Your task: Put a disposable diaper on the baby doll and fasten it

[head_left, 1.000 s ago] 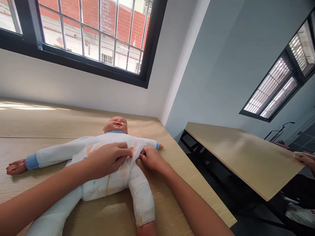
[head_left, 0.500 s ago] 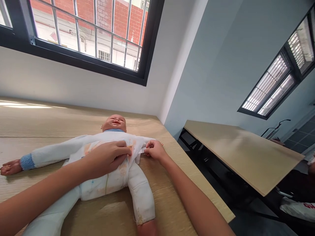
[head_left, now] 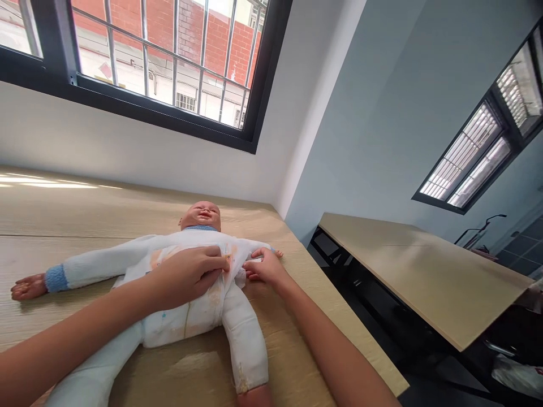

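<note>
A baby doll [head_left: 237, 244] in a white suit with blue cuffs lies on its back on the wooden table, head toward the window wall. Around its hips is a white diaper [head_left: 169, 328] with pale orange patches. My left hand [head_left: 190, 271] lies across the diaper's front, thumb and fingers pinched on its upper edge near the doll's waist. At the doll's side on the right, my right hand [head_left: 265, 267] has its fingers closed on a white diaper tab, mostly covered by the fingers. The doll's far hand shows just beyond my right hand.
The wooden table [head_left: 51, 220] meets a wall below a barred window [head_left: 169, 62]. A second table [head_left: 407, 254] stands to the right across a gap. A white bag [head_left: 515, 376] and part of a person are at the lower right.
My right hand has moved slightly in toward the diaper, and the tab that showed stretched between the hands is now mostly hidden. My left hand keeps its hold. The view has shifted a little.
</note>
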`<state>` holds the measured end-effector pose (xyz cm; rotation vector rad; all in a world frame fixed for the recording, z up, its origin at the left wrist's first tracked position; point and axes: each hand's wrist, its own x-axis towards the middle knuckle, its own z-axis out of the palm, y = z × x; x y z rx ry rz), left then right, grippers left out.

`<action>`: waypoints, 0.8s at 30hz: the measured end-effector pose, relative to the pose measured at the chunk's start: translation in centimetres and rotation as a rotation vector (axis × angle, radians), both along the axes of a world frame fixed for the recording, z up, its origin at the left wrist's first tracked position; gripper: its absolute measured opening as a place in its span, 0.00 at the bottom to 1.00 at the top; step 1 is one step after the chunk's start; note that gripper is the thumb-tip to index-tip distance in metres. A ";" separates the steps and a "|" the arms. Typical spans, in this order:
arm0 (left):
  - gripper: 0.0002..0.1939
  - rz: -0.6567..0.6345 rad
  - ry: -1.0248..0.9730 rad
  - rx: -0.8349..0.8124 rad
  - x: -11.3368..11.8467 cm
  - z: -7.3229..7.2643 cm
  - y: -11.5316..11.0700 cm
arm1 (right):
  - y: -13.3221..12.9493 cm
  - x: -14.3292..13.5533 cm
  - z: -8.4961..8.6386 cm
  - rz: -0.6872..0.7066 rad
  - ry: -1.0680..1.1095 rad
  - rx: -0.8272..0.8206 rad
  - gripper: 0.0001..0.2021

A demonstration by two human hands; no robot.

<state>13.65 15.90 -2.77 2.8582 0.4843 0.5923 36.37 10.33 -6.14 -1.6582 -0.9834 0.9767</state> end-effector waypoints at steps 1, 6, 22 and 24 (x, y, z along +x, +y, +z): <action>0.14 0.002 -0.009 0.006 0.0 -0.1 0.0 | 0.0 -0.4 -0.2 -0.005 -0.017 0.003 0.19; 0.14 0.016 -0.018 0.004 0.1 0.0 -0.1 | 0.4 -1.3 -0.8 -0.030 -0.082 0.036 0.17; 0.13 0.025 0.044 0.011 1.6 0.8 0.0 | 0.2 1.1 0.0 0.071 -0.038 0.028 0.16; 0.14 -0.038 0.059 0.012 2.4 1.0 0.0 | 0.4 1.1 -0.3 0.101 -0.022 0.021 0.16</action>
